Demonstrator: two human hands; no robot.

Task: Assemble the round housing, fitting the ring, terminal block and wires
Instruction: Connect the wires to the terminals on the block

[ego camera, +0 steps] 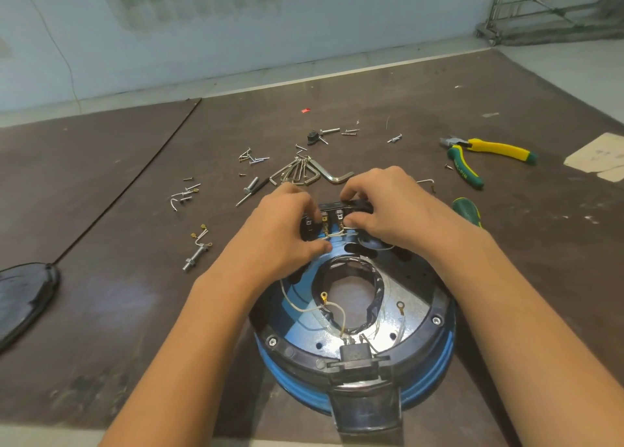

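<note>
Terminal block (332, 215) at housing (439, 369) far rim, left hand (280, 230), right hand (395, 207) gripping it, screws (254, 158) beyond

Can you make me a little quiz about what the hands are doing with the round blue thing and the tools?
1. True or false: the left hand and the right hand are both on the terminal block.
2. Which tool lies on the table to the right of the hands? A) a hammer B) pliers C) a saw
3. Fill in the missing word: the round housing has a ____ outer side.

Key: 1 true; 2 B; 3 blue.
</note>
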